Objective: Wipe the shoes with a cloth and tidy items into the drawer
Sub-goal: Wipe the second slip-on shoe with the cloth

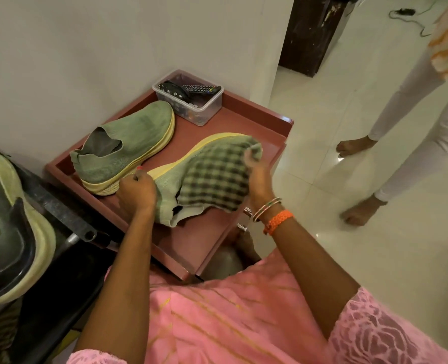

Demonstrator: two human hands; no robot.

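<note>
Two green knit shoes with yellow soles sit on the reddish bench (pixel 254 111), a small cabinet top with a raised rim set against the wall. The far shoe (pixel 128 145) rests on its sole at the left, toe pointing away, untouched. The near shoe (pixel 170 179) lies tipped on its side, sole edge turned toward the far shoe, heel opening toward the person.

The left hand (pixel 136 190) has its grip closed on the near shoe at the heel end, fingers curled over the sole edge. The right hand (pixel 254 174) has its grip bunched around a checked cloth (pixel 215 177), which drapes over the upper of the near shoe from its middle to the toe; the hand sits at the toe end, with bangles and an orange band on the wrist.

At the far corner of the bench stands a clear plastic box (pixel 207 109) holding a remote control (pixel 202 89) and what looks like a dark flowered band, though that part is small and hard to read. A metal drawer handle (pixel 246 219) shows on the cabinet front, just under the right wrist.

On the near left, a third shoe (pixel 10 232), darker and yellow-soled, lies on a black surface. On the tiled floor at the right, a second person's bare feet (pixel 356 145) and white trousers are in view.
</note>
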